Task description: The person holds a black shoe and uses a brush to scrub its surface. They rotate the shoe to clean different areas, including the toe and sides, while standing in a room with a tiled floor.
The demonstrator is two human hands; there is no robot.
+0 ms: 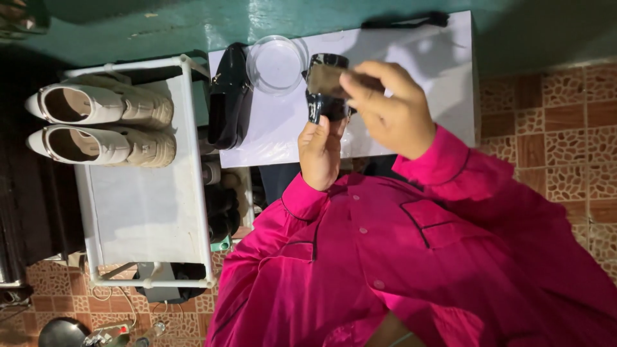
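A clear dish [277, 64] sits at twelve o'clock on a white table [418, 58]; nothing shows inside it. Just right of it, the left hand [319, 153] grips a glossy black shoe [326, 95] from below, above the table. The right hand [389, 106] presses a brown cloth [324, 80] on it. Another black shoe [228, 96] lies left of the dish. At nine o'clock, white shoes [99, 125] rest on a rack [148, 205].

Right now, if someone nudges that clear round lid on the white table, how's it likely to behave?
The clear lid looks thin and see-through, so probably light and easy to slide on the smooth white table. It lies flat, so tipping seems unlikely; if stood on edge, its round rim could roll. It sits close to the black shoe, which might stop a push that way.
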